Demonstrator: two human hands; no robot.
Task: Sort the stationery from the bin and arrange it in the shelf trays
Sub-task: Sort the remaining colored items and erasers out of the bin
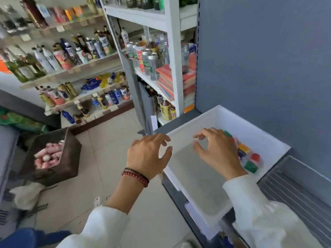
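bottles (44, 59) and cans (152, 62) line drink shelves (80, 68).

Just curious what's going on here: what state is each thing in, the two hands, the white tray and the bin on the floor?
Left hand: open, fingers spread, holding nothing.
Right hand: open, loosely curled over the tray, holding nothing.
White tray: mostly bare.
Small coloured items: clustered at the tray's right side.
Brown bin: open-topped, pink items inside.

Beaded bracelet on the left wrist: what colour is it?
The beaded bracelet is dark red; the head view shows it clearly.
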